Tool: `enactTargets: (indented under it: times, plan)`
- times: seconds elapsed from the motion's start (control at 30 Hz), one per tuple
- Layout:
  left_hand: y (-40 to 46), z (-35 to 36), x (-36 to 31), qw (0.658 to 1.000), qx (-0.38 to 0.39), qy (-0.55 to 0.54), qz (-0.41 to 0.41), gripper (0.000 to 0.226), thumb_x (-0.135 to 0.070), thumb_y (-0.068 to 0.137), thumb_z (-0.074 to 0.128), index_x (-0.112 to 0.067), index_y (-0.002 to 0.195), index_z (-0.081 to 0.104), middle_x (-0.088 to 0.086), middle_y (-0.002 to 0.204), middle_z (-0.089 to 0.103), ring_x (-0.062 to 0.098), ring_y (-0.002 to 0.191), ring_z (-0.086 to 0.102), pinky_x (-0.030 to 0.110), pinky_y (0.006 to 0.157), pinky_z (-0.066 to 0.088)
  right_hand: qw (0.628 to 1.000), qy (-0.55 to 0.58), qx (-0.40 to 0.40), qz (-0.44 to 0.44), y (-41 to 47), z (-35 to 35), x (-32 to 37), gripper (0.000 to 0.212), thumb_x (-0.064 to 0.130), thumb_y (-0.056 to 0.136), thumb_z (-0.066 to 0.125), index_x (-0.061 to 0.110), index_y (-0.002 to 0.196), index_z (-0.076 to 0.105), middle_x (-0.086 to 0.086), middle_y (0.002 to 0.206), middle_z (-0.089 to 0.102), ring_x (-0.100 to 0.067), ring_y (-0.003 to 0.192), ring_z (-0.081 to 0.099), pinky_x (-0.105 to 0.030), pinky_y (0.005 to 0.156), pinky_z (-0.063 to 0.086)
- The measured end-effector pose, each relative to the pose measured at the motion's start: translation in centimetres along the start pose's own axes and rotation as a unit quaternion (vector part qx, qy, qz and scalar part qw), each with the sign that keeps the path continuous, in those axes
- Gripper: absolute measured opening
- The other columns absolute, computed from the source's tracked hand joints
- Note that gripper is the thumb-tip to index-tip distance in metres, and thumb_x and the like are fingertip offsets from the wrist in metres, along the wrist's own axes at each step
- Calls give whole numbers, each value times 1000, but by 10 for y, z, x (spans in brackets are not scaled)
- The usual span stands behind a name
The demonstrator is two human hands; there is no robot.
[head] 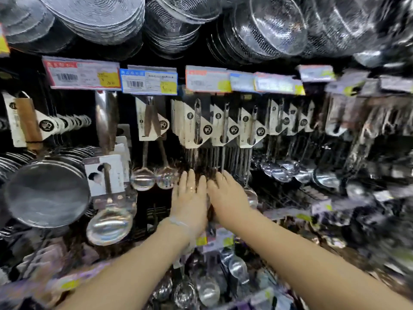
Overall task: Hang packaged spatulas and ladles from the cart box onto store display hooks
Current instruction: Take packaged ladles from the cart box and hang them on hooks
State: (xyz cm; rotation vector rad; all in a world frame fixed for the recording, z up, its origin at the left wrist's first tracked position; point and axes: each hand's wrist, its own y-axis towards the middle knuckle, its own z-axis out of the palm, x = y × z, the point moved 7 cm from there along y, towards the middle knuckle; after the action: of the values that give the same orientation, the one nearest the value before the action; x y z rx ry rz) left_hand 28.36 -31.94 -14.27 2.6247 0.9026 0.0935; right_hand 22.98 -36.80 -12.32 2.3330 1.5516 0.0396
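Evidently both hands are up at the display, side by side and nearly touching: the left hand (190, 198) and the right hand (228, 198) lie with fingers straight and spread, backs toward the camera, pressed in among the lower stems of a dense row of packaged utensils (214, 126) that hang on card sleeves beneath the price labels (147, 82). Neither hand appears to be curled round anything; the fingertips blur into the dangling handles, so whether a single stem is pinched there I cannot tell for certain. My reading is that the flat hands are steadying or pushing the hung stock back along its hooks, to settle the packs evenly or make room at the front. The hooks themselves are hidden behind the cards. To the left hang two clear ladles (154, 177) and a round strainer (47, 193); steel colanders (274, 25) crowd overhead. Below the forearms lie more ladles (207, 289) with shiny bowls, possibly the stock waiting to go up, though no cart box can be made out in the blur.
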Motion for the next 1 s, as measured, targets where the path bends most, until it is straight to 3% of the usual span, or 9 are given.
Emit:
enactTargets:
  times: [0.23,0.4,0.5,0.77,0.9,1.0]
  plan:
    - [-12,21,-184,995,26,-55,85,80,-12,87,48,-16,147,-4,11,156,-14,28,143,-16,44,116,1,988,-15,43,149,-130,10,-172,56,12,88,51,6,138,26,-17,149,20,-29,143,11,-42,114,23]
    - [-51,74,-372,974,140,-77,159,78,-11,89,43,-16,147,-8,9,156,-15,29,142,-18,48,116,1,959,-19,94,265,-258,29,-307,58,17,93,47,6,143,20,-18,153,16,-31,143,10,-43,113,22]
    - [-79,94,-474,956,169,-75,227,81,-11,86,46,-16,147,-6,11,156,-15,29,142,-19,47,116,-1,934,-27,130,331,-339,38,-378,52,17,93,45,4,140,26,-19,151,19,-31,142,13,-43,113,23]
    - [-106,124,-678,911,177,-74,365,71,-16,89,43,-17,147,2,11,157,-8,28,144,-11,48,117,4,852,-37,168,494,-501,61,-536,60,13,90,51,8,142,23,-15,153,17,-32,144,9,-44,114,21]
    - [-98,158,-769,880,183,-66,434,76,-16,89,46,-18,147,-2,10,156,-13,29,143,-15,48,115,1,822,-36,192,535,-537,87,-605,67,11,87,56,8,143,21,-17,155,10,-34,144,6,-46,115,18]
    - [-67,176,-830,868,174,-67,460,75,-20,90,49,-17,147,0,11,156,-9,28,143,-13,47,115,2,807,-54,190,556,-544,98,-665,62,11,83,60,7,137,29,-18,149,21,-34,141,15,-46,110,24]
